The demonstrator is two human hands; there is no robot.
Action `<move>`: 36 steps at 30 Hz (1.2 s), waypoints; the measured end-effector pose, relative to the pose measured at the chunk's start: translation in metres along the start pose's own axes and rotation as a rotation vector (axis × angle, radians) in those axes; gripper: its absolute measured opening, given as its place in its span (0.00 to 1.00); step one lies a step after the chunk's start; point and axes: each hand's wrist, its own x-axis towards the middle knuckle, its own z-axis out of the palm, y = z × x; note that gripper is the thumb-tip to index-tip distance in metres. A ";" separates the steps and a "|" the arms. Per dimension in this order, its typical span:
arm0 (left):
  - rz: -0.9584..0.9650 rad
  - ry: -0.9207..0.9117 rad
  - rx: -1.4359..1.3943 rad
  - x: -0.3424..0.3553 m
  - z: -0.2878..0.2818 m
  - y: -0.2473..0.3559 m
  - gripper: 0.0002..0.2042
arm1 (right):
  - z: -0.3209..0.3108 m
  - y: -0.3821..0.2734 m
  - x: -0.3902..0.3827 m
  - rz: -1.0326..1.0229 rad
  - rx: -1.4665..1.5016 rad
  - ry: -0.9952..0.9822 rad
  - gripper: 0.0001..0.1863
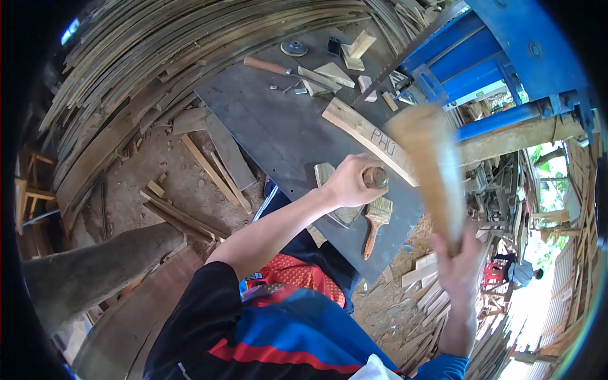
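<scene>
My left hand (350,182) is a fist round the upright handle of a chisel (375,178); its round butt faces up and its blade is hidden below. My right hand (457,258) grips a wooden mallet (430,164), raised at the right and blurred by motion. Beyond the left hand, a curved wooden board (364,135) with dark lettering lies on the dark tabletop (253,126), partly behind the mallet. A flat brush (377,227) with a wooden handle rests near the left hand. Under the left wrist, a pale wood piece (324,173) is partly covered.
At the table's far side lie a wooden-handled tool (269,66), a round disc (294,48) and wood offcuts (334,74). A blue machine (468,50) stands at the far right. Stacked planks (139,57) fill the far left; a person (523,273) is at the right.
</scene>
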 end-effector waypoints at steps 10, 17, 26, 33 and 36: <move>-0.086 -0.019 -0.028 -0.003 -0.001 -0.001 0.15 | -0.001 -0.008 -0.004 -0.006 0.057 -0.005 0.31; 0.075 0.038 -0.064 -0.006 0.008 -0.005 0.08 | 0.022 0.000 0.001 0.002 -0.210 -0.216 0.26; -0.074 0.075 -0.188 -0.003 0.009 -0.004 0.09 | 0.027 0.003 0.003 0.025 -0.275 -0.197 0.23; -0.165 -0.053 -0.072 -0.004 -0.002 0.001 0.10 | 0.058 0.031 -0.053 0.404 0.727 0.058 0.20; -0.192 -0.036 -0.098 -0.006 -0.003 0.005 0.11 | 0.113 0.048 -0.080 0.549 0.966 0.124 0.18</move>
